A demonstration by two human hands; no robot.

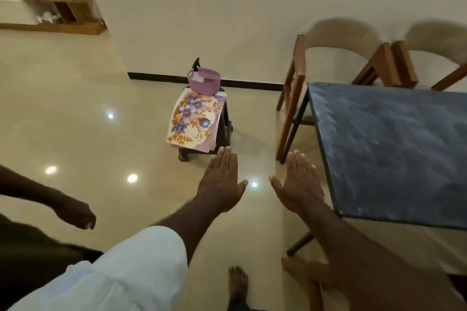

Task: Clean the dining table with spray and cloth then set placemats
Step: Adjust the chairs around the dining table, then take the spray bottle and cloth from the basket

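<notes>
Dining table (391,149): dark grey stone-look top with pale streaks, black legs, at right.
Spray bottle (196,65): black trigger head, upright in a lilac basket (203,83).
Placemats (193,121): purple-and-orange floral, stacked, overhanging a dark stool (225,121) under the basket.

This is a home, in its dining area. A dark stone-topped dining table (391,146) stands at the right, with two wooden chairs (336,35) with cream padded backs beyond it, by a plain cream wall (227,7). The glossy cream floor (75,108) mirrors ceiling lights. A small dark stool (226,118) in the middle carries floral placemats (192,118) and a lilac basket (203,82) holding a spray bottle (195,64). A wooden shelf unit (70,12) sits far left, and a bare foot (238,280) stands nearby.
</notes>
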